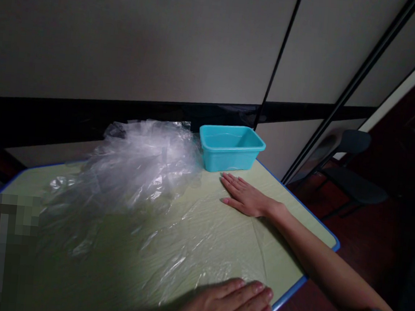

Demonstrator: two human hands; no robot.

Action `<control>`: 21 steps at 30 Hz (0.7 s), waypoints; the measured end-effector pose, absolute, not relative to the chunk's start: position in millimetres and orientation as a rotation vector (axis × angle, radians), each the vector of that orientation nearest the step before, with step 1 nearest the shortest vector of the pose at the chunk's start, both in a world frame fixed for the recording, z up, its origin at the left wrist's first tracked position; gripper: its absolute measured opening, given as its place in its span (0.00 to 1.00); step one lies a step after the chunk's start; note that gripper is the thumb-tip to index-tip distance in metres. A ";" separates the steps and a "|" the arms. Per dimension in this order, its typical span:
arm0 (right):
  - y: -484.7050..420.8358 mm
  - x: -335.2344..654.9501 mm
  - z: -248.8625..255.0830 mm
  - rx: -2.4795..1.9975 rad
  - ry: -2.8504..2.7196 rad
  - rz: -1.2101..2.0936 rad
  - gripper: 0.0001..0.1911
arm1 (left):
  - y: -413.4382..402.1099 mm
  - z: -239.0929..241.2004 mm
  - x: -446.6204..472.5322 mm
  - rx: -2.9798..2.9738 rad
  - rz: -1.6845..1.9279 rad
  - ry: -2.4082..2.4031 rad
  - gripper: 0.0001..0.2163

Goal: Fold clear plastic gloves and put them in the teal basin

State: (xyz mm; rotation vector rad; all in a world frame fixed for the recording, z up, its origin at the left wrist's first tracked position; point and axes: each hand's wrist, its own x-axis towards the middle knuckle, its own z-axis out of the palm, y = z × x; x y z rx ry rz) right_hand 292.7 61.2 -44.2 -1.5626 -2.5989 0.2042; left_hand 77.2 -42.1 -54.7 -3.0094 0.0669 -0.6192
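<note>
A clear plastic sheet [171, 239] lies spread over the pale green table [317, 228]. My right hand [245, 197] rests flat on the sheet with its fingers stretched out toward the far left, just in front of a teal plastic tub [229, 152]. At the table's near edge, my left hand [230, 305] lies palm down on the sheet, fingers together and pointing right. Neither hand holds anything. A crumpled heap of clear plastic [141, 162] sits at the back of the table, left of the tub.
The table has a blue rim and ends close on the right. A dark chair [351, 177] stands on the floor beyond that edge. A pale wall with black strips runs behind the table. The lower left corner is blurred out.
</note>
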 end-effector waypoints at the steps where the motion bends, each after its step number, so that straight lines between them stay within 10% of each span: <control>1: 61.0 292.7 -43.8 -1.564 -2.605 0.206 0.38 | -41.5 -56.8 78.0 -3.013 -0.620 0.071 0.15; 21: -16.8 245.8 -12.7 -1.226 -2.660 0.501 0.32 | -37.4 -67.7 82.6 -2.976 -0.706 0.115 0.12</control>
